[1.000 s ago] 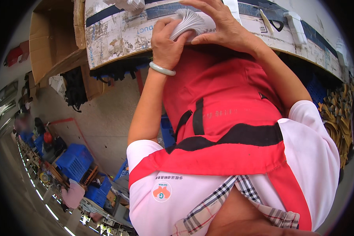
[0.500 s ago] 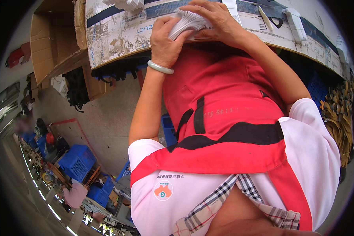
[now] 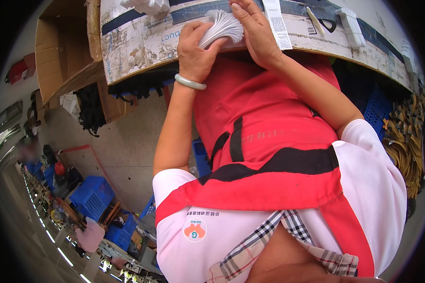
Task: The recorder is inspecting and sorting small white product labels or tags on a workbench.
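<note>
My left hand [image 3: 193, 56] is wrapped round the lower end of a thick stack of white paper slips [image 3: 223, 29], its thumb on the near side. The slips' upper edges spread out like a fan above the table's near edge. Just right of the stack, my right hand [image 3: 260, 37] is raised with its fingers stretched out and its palm toward the slips. It seems to hold nothing, and its fingertips reach the top of the picture. Beside it lies a long white printed strip [image 3: 278, 28] on the table.
Worn cardboard covers the table [image 3: 137, 49]. On it lie another white paper pile [image 3: 148, 5], a pale pointed tool [image 3: 315, 21], a black loop [image 3: 329, 25] and a folded white bundle [image 3: 351, 28]. An open carton [image 3: 66, 47] stands left; a blue crate [image 3: 378, 106] sits below right.
My right hand has come off the stack and moved slightly right, its fingers straightening. The slips now show more fully fanned in my left hand, and the printed strip is more exposed.
</note>
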Action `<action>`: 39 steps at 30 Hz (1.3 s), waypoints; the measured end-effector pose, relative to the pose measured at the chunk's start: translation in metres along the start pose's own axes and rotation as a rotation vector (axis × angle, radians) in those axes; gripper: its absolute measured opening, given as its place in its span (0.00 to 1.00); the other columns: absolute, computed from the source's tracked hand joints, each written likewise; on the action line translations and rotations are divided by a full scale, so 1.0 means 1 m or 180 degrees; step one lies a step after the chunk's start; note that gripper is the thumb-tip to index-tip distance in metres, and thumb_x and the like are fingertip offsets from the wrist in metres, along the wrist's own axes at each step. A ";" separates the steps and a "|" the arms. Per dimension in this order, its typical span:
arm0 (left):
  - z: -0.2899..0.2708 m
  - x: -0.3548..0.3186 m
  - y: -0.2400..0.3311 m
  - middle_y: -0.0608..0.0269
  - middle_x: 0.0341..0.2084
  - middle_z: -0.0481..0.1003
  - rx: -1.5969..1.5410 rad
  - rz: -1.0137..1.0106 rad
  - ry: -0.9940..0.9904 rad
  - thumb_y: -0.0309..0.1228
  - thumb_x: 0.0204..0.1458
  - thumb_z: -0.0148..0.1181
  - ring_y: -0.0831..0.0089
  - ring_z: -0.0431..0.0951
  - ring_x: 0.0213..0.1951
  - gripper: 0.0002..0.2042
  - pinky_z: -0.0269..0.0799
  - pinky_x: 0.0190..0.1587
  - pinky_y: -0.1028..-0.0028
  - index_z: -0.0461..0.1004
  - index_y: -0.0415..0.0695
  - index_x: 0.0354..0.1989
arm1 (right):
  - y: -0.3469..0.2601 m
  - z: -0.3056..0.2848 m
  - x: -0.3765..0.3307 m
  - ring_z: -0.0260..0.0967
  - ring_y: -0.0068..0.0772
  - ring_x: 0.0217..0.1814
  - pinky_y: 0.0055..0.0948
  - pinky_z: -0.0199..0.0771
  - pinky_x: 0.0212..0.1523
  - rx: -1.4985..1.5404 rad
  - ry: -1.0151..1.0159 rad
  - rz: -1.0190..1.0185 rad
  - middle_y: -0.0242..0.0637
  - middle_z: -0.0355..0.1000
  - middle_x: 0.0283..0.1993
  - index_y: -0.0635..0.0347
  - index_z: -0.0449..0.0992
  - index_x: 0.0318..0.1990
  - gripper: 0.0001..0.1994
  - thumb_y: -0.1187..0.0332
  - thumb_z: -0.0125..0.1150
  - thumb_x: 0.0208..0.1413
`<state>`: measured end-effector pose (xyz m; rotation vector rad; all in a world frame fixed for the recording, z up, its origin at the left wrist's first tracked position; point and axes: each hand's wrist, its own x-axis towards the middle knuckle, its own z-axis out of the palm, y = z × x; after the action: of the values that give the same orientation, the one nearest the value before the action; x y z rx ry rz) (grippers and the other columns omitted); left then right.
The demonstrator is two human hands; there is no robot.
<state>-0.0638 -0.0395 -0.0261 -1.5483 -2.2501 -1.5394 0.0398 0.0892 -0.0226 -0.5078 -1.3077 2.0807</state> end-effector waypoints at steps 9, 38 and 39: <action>-0.002 -0.001 0.001 0.56 0.40 0.76 0.0149 0.0041 -0.0042 0.29 0.41 0.74 0.62 0.77 0.43 0.19 0.73 0.47 0.71 0.78 0.38 0.43 | -0.003 0.006 0.007 0.55 0.28 0.66 0.27 0.52 0.67 -0.0096 -0.0231 0.0048 0.38 0.59 0.64 0.62 0.60 0.66 0.24 0.61 0.51 0.67; 0.000 -0.003 -0.002 0.53 0.40 0.76 0.0149 -0.0106 -0.0003 0.28 0.46 0.69 0.56 0.77 0.43 0.15 0.72 0.46 0.67 0.78 0.38 0.42 | -0.052 0.014 0.056 0.59 0.53 0.63 0.48 0.55 0.65 -0.4121 -0.3533 -0.1225 0.47 0.65 0.61 0.46 0.59 0.67 0.39 0.64 0.69 0.44; -0.001 -0.003 -0.003 0.53 0.39 0.76 0.0181 -0.0063 0.0005 0.28 0.46 0.69 0.57 0.77 0.42 0.15 0.72 0.46 0.67 0.78 0.37 0.42 | -0.063 0.019 0.054 0.61 0.50 0.61 0.46 0.54 0.65 -0.4575 -0.3374 -0.0994 0.44 0.69 0.57 0.49 0.63 0.64 0.35 0.64 0.68 0.44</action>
<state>-0.0649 -0.0419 -0.0290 -1.5144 -2.2942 -1.4671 0.0072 0.1331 0.0427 0.3807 -3.1357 0.7238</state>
